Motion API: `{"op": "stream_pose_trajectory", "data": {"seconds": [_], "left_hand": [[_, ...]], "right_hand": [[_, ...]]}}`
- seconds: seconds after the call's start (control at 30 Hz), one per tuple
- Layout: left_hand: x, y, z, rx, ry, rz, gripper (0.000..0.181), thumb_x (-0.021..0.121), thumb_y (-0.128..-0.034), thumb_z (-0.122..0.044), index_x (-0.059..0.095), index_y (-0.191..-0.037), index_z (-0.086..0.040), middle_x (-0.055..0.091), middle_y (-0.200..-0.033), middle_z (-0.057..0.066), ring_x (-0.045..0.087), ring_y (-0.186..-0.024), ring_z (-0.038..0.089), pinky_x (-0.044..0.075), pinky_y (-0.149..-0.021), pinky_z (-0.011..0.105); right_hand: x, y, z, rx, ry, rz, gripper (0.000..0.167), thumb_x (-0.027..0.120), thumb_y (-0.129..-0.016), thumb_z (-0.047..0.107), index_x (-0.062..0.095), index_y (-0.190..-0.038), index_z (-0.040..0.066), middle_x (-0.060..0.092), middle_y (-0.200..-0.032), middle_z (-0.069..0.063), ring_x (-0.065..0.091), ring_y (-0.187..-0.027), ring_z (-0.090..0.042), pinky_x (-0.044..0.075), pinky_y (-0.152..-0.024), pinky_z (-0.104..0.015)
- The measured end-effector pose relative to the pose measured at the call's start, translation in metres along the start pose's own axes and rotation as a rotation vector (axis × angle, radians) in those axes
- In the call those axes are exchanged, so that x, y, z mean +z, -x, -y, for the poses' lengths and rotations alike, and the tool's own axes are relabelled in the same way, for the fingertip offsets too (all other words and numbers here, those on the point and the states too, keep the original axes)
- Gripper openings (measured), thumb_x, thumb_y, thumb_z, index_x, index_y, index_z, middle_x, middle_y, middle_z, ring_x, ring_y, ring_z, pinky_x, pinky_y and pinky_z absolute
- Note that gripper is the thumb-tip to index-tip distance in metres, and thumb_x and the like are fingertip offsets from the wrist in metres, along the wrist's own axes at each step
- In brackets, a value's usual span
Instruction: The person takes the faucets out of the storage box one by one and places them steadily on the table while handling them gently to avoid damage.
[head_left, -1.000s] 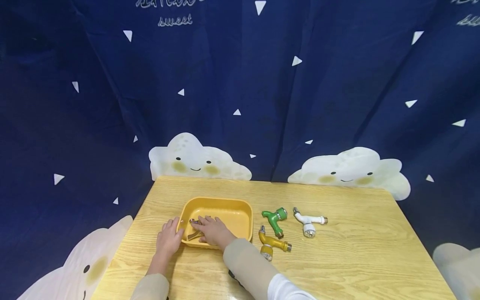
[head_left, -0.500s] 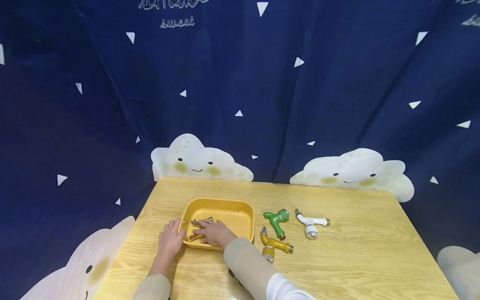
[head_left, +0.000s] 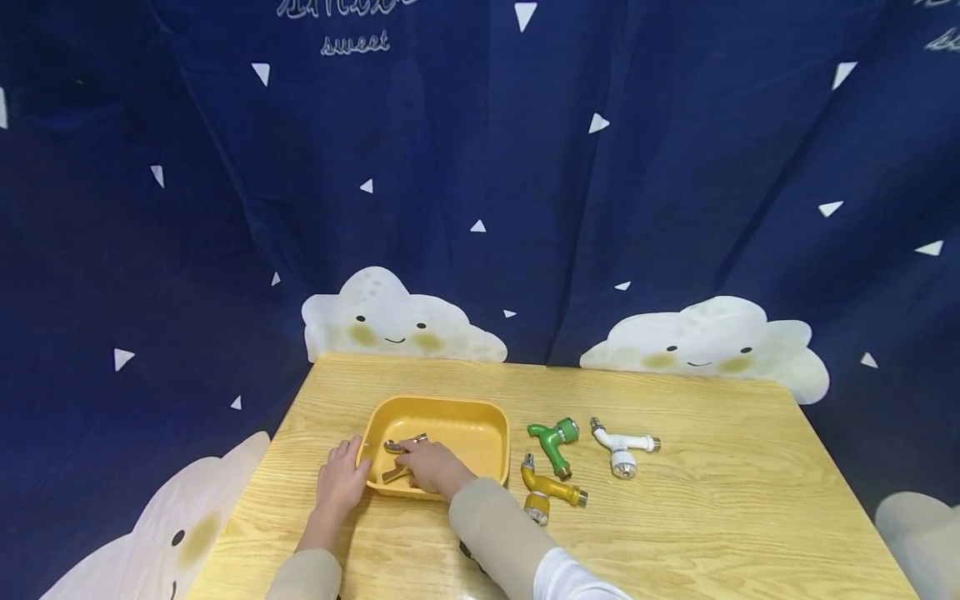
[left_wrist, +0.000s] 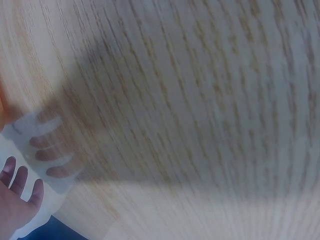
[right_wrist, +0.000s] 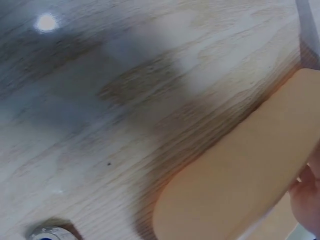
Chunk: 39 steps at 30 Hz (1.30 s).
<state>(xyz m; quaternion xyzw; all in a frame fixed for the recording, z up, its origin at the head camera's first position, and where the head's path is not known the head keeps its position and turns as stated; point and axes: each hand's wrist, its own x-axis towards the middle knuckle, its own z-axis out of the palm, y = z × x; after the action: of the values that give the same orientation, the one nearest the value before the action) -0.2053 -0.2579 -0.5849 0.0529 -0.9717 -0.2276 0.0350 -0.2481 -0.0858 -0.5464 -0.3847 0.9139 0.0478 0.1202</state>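
Note:
A yellow plastic tray point(head_left: 472, 433) stands on the wooden table. My left hand point(head_left: 342, 475) rests against its left rim; in the left wrist view the fingers of the left hand point(left_wrist: 17, 202) look extended and spread. My right hand point(head_left: 432, 467) reaches over the front wall into the tray, its fingers drawn together on a silver metal faucet point(head_left: 392, 447). Just below lies a brownish flat piece point(head_left: 393, 475), perhaps part of that faucet; the hand covers where they meet. The right wrist view catches only the tray's outer wall point(right_wrist: 235, 160) and part of the right hand point(right_wrist: 306, 200).
Right of the tray lie a green faucet point(head_left: 553, 442), a yellow faucet point(head_left: 551, 487) and a white faucet point(head_left: 621, 443) on the wooden table point(head_left: 720, 500). A dark blue curtain point(head_left: 450, 125) with clouds and triangles hangs behind the table.
The fingers of my right hand were spread over the metal faucet and are now drawn in closer on it. The faucet has shifted slightly. My left hand stays at the tray's left rim.

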Motion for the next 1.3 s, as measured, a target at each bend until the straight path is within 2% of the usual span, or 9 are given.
{"op": "stream_pose_trajectory", "data": {"seconds": [0.23, 0.37, 0.47, 0.57, 0.67, 0.83, 1.07, 1.3], "left_hand": [[-0.001, 0.0, 0.0, -0.005, 0.008, 0.004, 0.049, 0.042, -0.0913, -0.023, 0.039, -0.134, 0.001, 0.044, -0.127, 0.025, 0.039, -0.117, 0.041, 0.035, -0.088, 0.06], [-0.001, 0.0, 0.0, -0.004, 0.01, -0.001, 0.048, 0.042, -0.0911, -0.023, 0.039, -0.134, 0.0, 0.046, -0.126, 0.024, 0.039, -0.117, 0.04, 0.036, -0.087, 0.06], [0.0, 0.0, 0.0, -0.003, 0.012, -0.006, 0.048, 0.042, -0.0912, -0.022, 0.04, -0.133, 0.0, 0.046, -0.125, 0.023, 0.039, -0.117, 0.04, 0.036, -0.086, 0.06], [0.0, -0.001, 0.001, -0.001, 0.012, -0.008, 0.048, 0.043, -0.0915, -0.022, 0.04, -0.133, 0.0, 0.046, -0.125, 0.023, 0.039, -0.117, 0.04, 0.036, -0.087, 0.06], [0.0, 0.0, 0.001, 0.003, 0.013, -0.004, 0.048, 0.043, -0.0916, -0.022, 0.039, -0.133, 0.0, 0.046, -0.125, 0.023, 0.039, -0.117, 0.04, 0.036, -0.087, 0.06], [0.001, 0.0, 0.001, 0.005, 0.017, -0.008, 0.048, 0.042, -0.0915, -0.022, 0.04, -0.133, 0.0, 0.046, -0.125, 0.023, 0.04, -0.116, 0.04, 0.036, -0.087, 0.06], [0.001, 0.001, 0.0, -0.011, 0.018, -0.003, 0.048, 0.042, -0.0916, -0.023, 0.039, -0.134, -0.001, 0.046, -0.126, 0.022, 0.039, -0.117, 0.039, 0.036, -0.087, 0.059], [0.0, 0.001, 0.0, -0.013, 0.014, 0.015, 0.047, 0.041, -0.0928, -0.022, 0.038, -0.135, -0.001, 0.045, -0.127, 0.021, 0.039, -0.118, 0.039, 0.036, -0.087, 0.059]], "right_hand": [[0.007, 0.002, -0.007, -0.018, -0.066, -0.112, 0.022, 0.06, -0.088, 0.02, 0.066, -0.108, 0.029, 0.05, -0.118, 0.008, 0.052, -0.098, -0.012, 0.046, -0.078, -0.023], [0.011, 0.004, -0.014, -0.045, -0.058, -0.157, 0.016, 0.062, -0.087, 0.023, 0.065, -0.101, 0.029, 0.048, -0.106, 0.008, 0.05, -0.084, -0.009, 0.044, -0.069, -0.021], [0.014, 0.005, -0.018, -0.053, -0.01, -0.185, 0.015, 0.065, -0.084, 0.03, 0.063, -0.099, 0.031, 0.047, -0.106, 0.009, 0.047, -0.086, -0.009, 0.041, -0.071, -0.022], [0.016, 0.007, -0.021, -0.049, 0.026, -0.206, 0.016, 0.065, -0.083, 0.035, 0.063, -0.099, 0.033, 0.048, -0.108, 0.01, 0.045, -0.094, -0.009, 0.039, -0.08, -0.026], [0.017, 0.008, -0.023, -0.049, 0.007, -0.204, 0.018, 0.066, -0.082, 0.035, 0.063, -0.099, 0.032, 0.048, -0.108, 0.009, 0.047, -0.096, -0.009, 0.038, -0.084, -0.028], [0.015, 0.01, -0.023, -0.036, -0.064, -0.161, 0.019, 0.065, -0.083, 0.034, 0.06, -0.101, 0.028, 0.045, -0.106, 0.005, 0.048, -0.085, -0.011, 0.041, -0.076, -0.026], [0.017, 0.009, -0.025, -0.007, -0.079, -0.14, 0.052, 0.065, -0.082, 0.036, 0.045, -0.128, 0.024, 0.046, -0.113, 0.001, 0.049, -0.088, -0.013, 0.043, -0.078, -0.027], [0.021, 0.01, -0.024, 0.067, -0.089, -0.112, 0.064, 0.066, -0.079, 0.044, 0.043, -0.133, 0.02, 0.05, -0.112, 0.002, 0.051, -0.098, -0.014, 0.043, -0.085, -0.029]]}}
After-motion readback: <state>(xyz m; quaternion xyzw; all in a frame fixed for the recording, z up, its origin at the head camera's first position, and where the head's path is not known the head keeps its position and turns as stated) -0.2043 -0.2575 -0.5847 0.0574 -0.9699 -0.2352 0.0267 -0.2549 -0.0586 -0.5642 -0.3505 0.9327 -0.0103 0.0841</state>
